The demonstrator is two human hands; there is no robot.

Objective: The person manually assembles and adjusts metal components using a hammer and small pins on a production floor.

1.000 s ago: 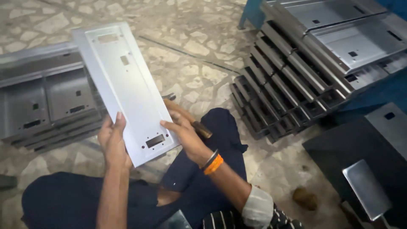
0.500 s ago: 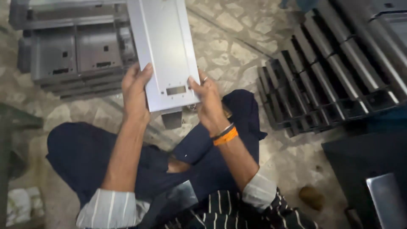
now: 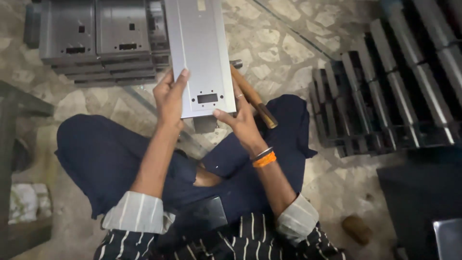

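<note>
A long grey sheet-metal panel (image 3: pixel 199 53) is held above the lap of a person seated cross-legged on a stone-flagged floor (image 3: pixel 288 43), its long axis running straight away from the body so that only its near short end, with the small rectangular cut-out, lies within reach of the fingers. That end is gripped from both sides: the left hand (image 3: pixel 169 98) is closed on the left edge, fingers curled over the face, and the right hand (image 3: pixel 240 120) is clamped at the right corner, thumb laid along the bottom edge. Neither hand is clearly nearer. A wooden-handled hammer (image 3: pixel 252 98) is seen just beside the right hand, untouched. Stacks of similar panels (image 3: pixel 101 38) are seen ahead at left, and more stacked panels (image 3: pixel 385 96) at right.
</note>
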